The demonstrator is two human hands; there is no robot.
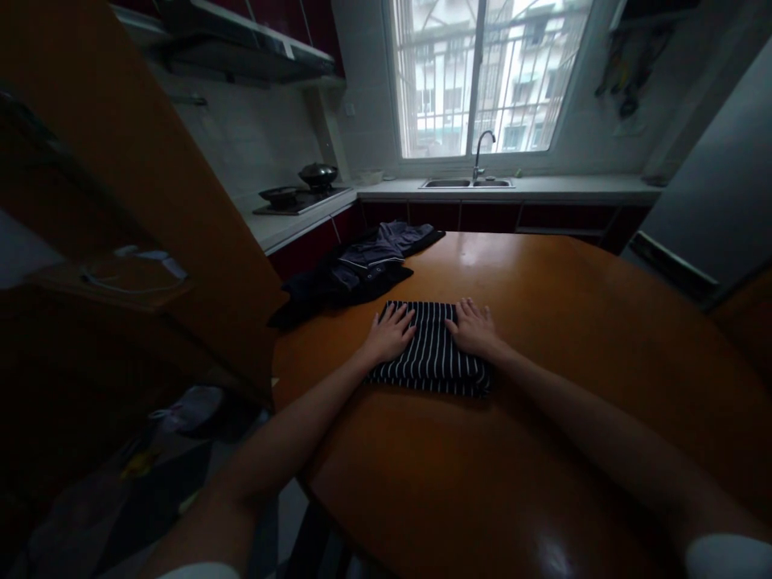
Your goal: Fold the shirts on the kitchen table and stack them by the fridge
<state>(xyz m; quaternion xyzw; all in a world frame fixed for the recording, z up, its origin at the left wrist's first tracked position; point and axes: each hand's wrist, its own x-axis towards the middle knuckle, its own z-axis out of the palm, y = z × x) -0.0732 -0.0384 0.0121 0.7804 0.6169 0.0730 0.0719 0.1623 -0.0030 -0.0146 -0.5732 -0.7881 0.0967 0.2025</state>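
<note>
A black garment with white stripes (431, 350) lies folded into a thick rectangle on the brown wooden table (579, 322). My left hand (391, 332) rests flat on its left side, fingers spread. On the far right part of the same cloth lies my right hand (474, 326), palm down with the fingers stretched out. Neither hand grips the fabric. Layers of the fold show along the near edge. Beyond my left hand, a loose heap of dark clothes (362, 261) covers the table's far left edge.
Past the table, a white counter holds a sink (467, 183) with a tap (481, 153) under a barred window. A pot (318, 174) and a pan (281, 195) stand on the stove at left. A wooden partition (199, 201) rises on the left, a fridge (724, 177) on the right.
</note>
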